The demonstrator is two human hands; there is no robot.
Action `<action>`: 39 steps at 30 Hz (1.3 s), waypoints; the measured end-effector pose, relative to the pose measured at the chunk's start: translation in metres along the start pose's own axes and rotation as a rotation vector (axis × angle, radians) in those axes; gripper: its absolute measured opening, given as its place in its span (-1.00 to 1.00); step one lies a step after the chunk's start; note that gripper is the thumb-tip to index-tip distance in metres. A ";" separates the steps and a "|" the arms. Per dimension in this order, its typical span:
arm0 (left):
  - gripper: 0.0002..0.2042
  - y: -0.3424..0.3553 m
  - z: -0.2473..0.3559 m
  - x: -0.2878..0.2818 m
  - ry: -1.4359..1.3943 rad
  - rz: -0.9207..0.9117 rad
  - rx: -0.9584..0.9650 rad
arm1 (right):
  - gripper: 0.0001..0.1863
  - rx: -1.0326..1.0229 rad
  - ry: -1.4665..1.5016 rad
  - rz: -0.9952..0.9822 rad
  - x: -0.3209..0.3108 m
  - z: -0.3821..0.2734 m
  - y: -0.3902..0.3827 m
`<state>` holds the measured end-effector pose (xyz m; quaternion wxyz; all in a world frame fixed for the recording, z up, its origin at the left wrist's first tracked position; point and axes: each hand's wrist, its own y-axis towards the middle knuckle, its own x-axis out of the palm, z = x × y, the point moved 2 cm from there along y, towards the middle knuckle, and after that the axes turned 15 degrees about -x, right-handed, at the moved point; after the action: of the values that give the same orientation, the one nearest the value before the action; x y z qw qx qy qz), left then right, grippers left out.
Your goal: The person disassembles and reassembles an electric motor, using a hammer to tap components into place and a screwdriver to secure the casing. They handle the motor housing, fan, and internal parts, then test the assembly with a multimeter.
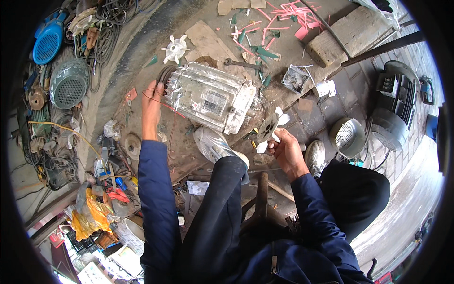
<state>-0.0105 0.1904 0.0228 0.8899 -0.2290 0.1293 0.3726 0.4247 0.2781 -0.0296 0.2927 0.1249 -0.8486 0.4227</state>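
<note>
A silver finned electric motor body [208, 97] lies on the dirty ground in front of me. My left hand [152, 104] reaches to its left end, fingers on the winding and thin red wires [163, 102] there. My right hand [282, 146] is closed on a white plastic cooling fan [269, 128] held just right of the motor. My foot in a grey shoe [215, 144] rests against the motor's near side.
A second white fan [175, 48] and a spanner [243, 64] lie beyond the motor, among pink and green scraps [276, 21]. A grey fan cover [347, 136] and a dark motor [395, 111] sit at the right; cables, tools and more motors crowd the left.
</note>
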 end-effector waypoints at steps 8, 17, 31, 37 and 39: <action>-0.62 0.014 -0.046 -0.011 -0.576 -0.030 -0.243 | -0.85 -0.010 -0.003 0.002 -0.001 0.001 -0.001; -0.53 0.041 0.010 0.015 -0.080 0.054 -0.241 | -0.83 0.011 0.028 -0.002 0.006 0.002 0.006; -0.59 0.043 -0.004 0.015 0.027 0.090 -0.170 | -0.70 0.101 0.062 -0.047 0.009 0.009 0.039; -0.55 0.052 -0.016 0.015 0.009 0.103 -0.113 | -0.69 0.118 0.053 -0.170 0.026 0.004 0.044; -0.56 0.055 -0.018 0.015 0.031 0.107 -0.127 | -0.72 0.112 0.014 -0.113 0.027 0.002 0.048</action>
<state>-0.0407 0.2243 -0.0159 0.8502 -0.2836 0.1311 0.4238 0.3804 0.3069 -0.0446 0.3144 0.1858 -0.8131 0.4534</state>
